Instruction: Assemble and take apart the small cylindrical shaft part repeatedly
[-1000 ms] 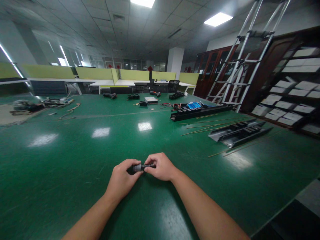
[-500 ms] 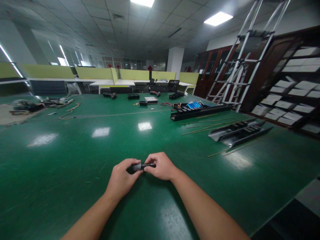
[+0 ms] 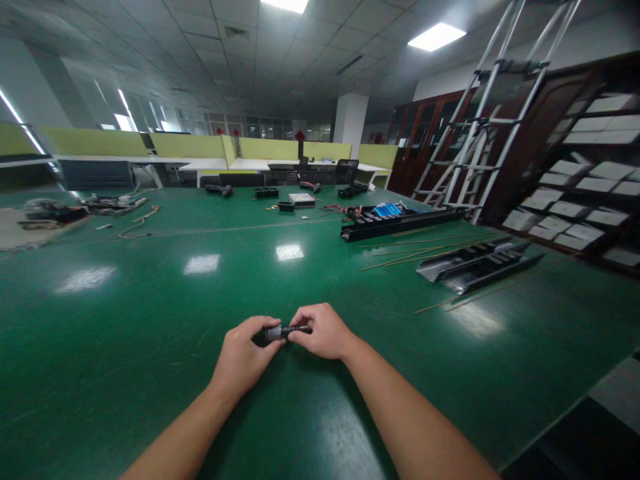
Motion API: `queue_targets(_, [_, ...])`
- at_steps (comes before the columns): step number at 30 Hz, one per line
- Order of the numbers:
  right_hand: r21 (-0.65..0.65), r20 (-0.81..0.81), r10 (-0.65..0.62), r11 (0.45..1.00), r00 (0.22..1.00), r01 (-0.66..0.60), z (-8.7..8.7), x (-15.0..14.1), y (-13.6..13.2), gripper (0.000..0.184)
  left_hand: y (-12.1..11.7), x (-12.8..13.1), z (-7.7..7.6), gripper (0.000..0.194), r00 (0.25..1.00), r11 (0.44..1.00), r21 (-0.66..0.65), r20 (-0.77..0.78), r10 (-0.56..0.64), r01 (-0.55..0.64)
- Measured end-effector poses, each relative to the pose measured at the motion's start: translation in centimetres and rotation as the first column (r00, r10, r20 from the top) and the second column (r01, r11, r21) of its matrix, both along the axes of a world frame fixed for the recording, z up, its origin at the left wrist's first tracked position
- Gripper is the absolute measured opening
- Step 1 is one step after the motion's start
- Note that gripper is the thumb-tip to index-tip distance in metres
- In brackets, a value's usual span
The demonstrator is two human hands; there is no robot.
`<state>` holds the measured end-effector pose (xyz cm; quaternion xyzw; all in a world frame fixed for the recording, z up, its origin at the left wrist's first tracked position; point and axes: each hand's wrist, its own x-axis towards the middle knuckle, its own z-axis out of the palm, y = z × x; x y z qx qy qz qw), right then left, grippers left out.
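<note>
As I look across the green table (image 3: 150,320), with twelve o'clock straight ahead, a jumble of parts (image 3: 113,204) lies far off toward ten o'clock, and a pale cord (image 3: 140,225) curls just right of it. My bare left forearm (image 3: 175,433) slants up from seven o'clock into my left hand (image 3: 245,353), its back turned up, fingers bent on the far side and thumb on the near side, tips reaching toward two o'clock. That narrow grip holds a small cylinder (image 3: 275,333) close in front of me at twelve o'clock; its pale band shows between finger and thumb. A slim dark shaft (image 3: 299,329) runs on in line toward three o'clock; I cannot tell whether the two are joined. Well beyond, at twelve, sits a white box (image 3: 303,199). My right hand (image 3: 323,333) pinches the shaft, fingers curled and tips toward nine o'clock, almost meeting the left; my right forearm (image 3: 415,413) trails back to five o'clock. Farther out, a black channel (image 3: 370,231) lies at one o'clock, with thin rods (image 3: 431,307) and metal channels (image 3: 495,272) nearer two, and a ladder (image 3: 484,110) behind them.
</note>
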<state>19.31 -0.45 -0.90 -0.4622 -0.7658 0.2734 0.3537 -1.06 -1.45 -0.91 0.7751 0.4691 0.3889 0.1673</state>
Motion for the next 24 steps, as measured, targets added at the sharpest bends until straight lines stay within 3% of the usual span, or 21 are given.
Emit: queue_targets(24, [0.001,-0.015,-0.003,1.0,1.0,0.003,0.05,0.3,0.05,0.011,0.06,-0.16,0.01,0.025,0.999,1.0,-0.025,0.037,0.007,-0.006])
